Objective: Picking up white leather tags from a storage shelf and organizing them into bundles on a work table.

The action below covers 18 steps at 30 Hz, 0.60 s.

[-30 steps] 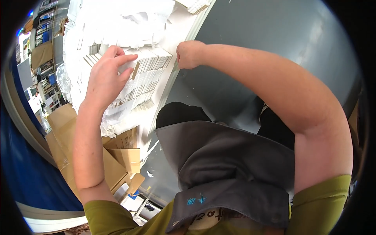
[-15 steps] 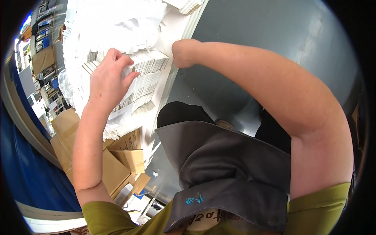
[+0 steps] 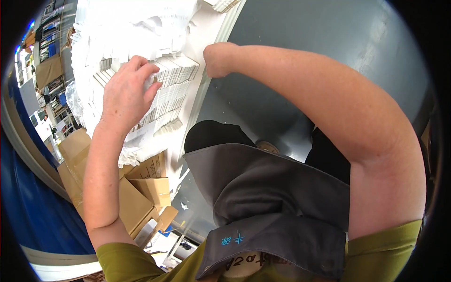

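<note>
Leaning over the white desk (image 3: 205, 29) at upper left, two bare hands are at work! Left hand (image 3: 129, 91) hangs above the rows of thin white pieces (image 3: 177, 69), stacked upper left of centre; its fingers curl, thumb set apart, a pale edge showing between, but whether that grip pinches it I can't tell. Right hand (image 3: 220, 60) curls into a fist by the desk's edge, top centre, fingertips hidden, so no telling what's inside. White sheets (image 3: 162, 28) cover the upper stacks, and clear plastic (image 3: 73, 97) bunches at their left. Now the room: grey floor (image 3: 300, 26) sweeping upper right, open cardboard boxes (image 3: 134, 199) lower left, blue sheeting (image 3: 33, 202) along the left rim, crowded shelving (image 3: 49, 35) far upper left.
</note>
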Motion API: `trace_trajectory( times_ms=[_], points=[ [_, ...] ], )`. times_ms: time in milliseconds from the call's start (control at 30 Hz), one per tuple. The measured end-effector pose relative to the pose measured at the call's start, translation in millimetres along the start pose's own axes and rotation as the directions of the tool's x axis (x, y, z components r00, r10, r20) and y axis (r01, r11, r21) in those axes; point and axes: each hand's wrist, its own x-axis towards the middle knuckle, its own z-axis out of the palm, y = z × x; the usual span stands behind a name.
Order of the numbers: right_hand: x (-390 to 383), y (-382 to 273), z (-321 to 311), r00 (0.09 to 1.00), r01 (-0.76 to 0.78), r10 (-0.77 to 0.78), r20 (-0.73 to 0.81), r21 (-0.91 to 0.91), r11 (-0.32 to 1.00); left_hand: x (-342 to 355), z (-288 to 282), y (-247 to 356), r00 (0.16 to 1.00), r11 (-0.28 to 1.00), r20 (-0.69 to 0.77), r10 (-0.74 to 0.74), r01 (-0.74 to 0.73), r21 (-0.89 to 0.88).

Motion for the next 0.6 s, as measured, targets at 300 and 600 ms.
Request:
trace_trajectory(
  times_ms=[300,600],
  points=[
    [-13.4,-2.0,-9.3,0.997,-0.069,0.072,-0.029,0.085,0.994,2.3,-2.9,1.9,0.994,0.999,0.1,-0.035,0.037,-0.011],
    [0.9,6.0,2.0,1.0,0.027,-0.026,0.012,-0.15,0.988,4.5,-1.1,0.9,0.995,1.0,0.097,0.009,-0.011,0.021]
  ],
)
